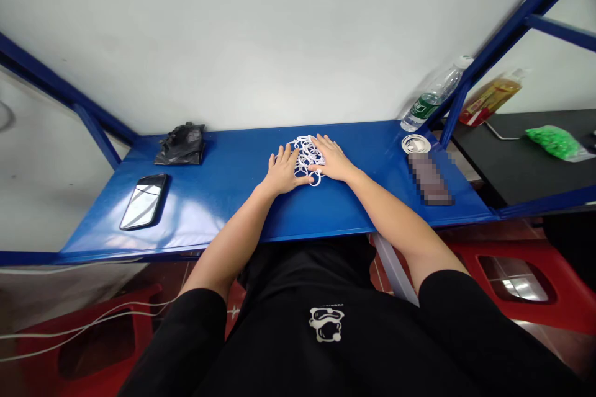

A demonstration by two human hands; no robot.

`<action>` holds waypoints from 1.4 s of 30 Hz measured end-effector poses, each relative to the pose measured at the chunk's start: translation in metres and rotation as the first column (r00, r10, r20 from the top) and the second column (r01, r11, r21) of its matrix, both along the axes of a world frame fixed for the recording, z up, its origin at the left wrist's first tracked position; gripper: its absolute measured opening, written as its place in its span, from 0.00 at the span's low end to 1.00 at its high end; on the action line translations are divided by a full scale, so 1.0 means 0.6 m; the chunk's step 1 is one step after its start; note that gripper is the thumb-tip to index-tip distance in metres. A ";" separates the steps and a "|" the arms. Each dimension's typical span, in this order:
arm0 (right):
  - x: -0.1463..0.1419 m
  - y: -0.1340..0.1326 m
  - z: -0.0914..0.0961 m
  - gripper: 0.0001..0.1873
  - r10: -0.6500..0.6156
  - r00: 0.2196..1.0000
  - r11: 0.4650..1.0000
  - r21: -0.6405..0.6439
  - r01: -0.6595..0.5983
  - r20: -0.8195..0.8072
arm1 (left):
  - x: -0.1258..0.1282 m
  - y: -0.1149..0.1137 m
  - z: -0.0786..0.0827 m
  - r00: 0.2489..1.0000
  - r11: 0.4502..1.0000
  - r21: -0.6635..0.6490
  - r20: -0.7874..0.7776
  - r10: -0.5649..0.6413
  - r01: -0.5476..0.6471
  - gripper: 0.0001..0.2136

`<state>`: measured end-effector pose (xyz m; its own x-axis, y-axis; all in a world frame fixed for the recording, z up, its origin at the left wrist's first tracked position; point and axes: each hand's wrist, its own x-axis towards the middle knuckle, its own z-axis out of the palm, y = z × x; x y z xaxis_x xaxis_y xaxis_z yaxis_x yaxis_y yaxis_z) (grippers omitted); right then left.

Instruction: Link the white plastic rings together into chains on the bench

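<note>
A loose heap of white plastic rings (305,152) lies on the blue tabletop (223,192), toward its middle. From the left, my left hand (283,172) rests flat over the heap's edge, fingers spread and thumb pointing right. My right hand (331,158) lies on the heap's right side, its fingers also stretched out. Both palms face down and partly cover the rings. Neither hand grips anything that I can see. Whether the rings are linked together is too small to tell.
A phone (144,201) and a crumpled black plastic bag (180,144) lie at left. On the right stand a water bottle (428,102), a coiled white cable (416,144) and a blurred-out flat object (431,180). Blue frame bars and a wall bound the table.
</note>
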<state>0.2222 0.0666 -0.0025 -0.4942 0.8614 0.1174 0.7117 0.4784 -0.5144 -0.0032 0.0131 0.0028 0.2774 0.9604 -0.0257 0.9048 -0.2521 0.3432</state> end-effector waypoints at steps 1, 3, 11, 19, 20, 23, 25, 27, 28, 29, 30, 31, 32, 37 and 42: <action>-0.003 0.003 -0.002 0.50 -0.012 1.000 1.000 0.012 0.012 -0.022 | 0.003 0.004 0.001 0.999 0.999 0.017 0.013 0.036 -0.036 0.51; -0.006 0.008 -0.002 0.42 -0.026 0.998 0.999 0.028 0.028 -0.059 | 0.006 0.008 0.004 0.995 0.995 0.044 0.038 0.088 -0.090 0.47; 0.040 0.002 0.018 0.53 0.056 0.997 0.998 -0.015 -0.057 -0.052 | 0.004 -0.022 0.006 0.995 0.993 0.063 0.014 0.102 -0.102 0.51; 0.000 0.019 0.002 0.59 0.106 0.985 0.993 -0.062 -0.098 0.135 | 0.011 0.010 -0.003 0.999 0.999 0.006 -0.023 0.041 -0.041 0.64; -0.006 0.026 0.002 0.59 0.091 0.986 0.995 -0.061 -0.084 0.138 | 0.012 0.020 -0.002 0.999 0.999 -0.006 -0.022 0.045 -0.045 0.64; -0.015 0.044 0.004 0.57 0.029 0.988 0.998 -0.055 -0.021 0.149 | 0.012 0.052 -0.003 0.999 0.999 -0.018 -0.024 0.042 -0.042 0.61; -0.016 0.052 0.007 0.52 0.009 0.988 0.999 -0.034 -0.004 0.153 | 0.014 0.069 -0.004 0.998 0.999 -0.010 -0.029 0.046 -0.047 0.59; -0.015 0.058 0.009 0.48 0.006 0.989 1.000 -0.005 -0.005 0.148 | 0.018 0.082 -0.006 0.998 0.998 -0.006 -0.034 0.059 -0.059 0.57; -0.016 0.061 0.010 0.47 0.002 0.990 1.000 0.008 -0.004 0.139 | 0.020 0.087 -0.007 0.997 0.998 -0.004 -0.034 0.065 -0.065 0.57; -0.018 0.065 0.010 0.46 -0.006 0.992 1.000 0.022 0.003 0.123 | 0.023 0.092 -0.007 0.997 0.997 -0.001 -0.036 0.073 -0.073 0.57; -0.021 0.070 0.010 0.45 -0.017 0.995 0.999 0.035 0.014 0.102 | 0.026 0.097 -0.008 0.996 0.996 0.006 -0.038 0.084 -0.084 0.56; -0.026 0.075 0.010 0.45 -0.032 0.997 0.998 0.052 0.028 0.075 | 0.029 0.102 -0.007 0.994 0.995 0.018 -0.039 0.099 -0.098 0.56; -0.031 0.081 0.010 0.44 -0.046 0.998 0.997 0.072 0.042 0.047 | 0.031 0.106 -0.007 0.992 0.992 0.039 -0.039 0.118 -0.116 0.55; -0.058 0.093 0.006 0.44 -0.099 0.991 0.985 0.131 0.110 -0.084 | 0.029 0.114 -0.003 0.976 0.957 0.192 0.032 0.217 -0.219 0.48; -0.055 0.056 0.009 0.45 -0.059 0.975 0.963 0.246 0.112 -0.213 | 0.030 0.070 -0.014 0.948 0.905 0.321 0.240 0.207 -0.279 0.39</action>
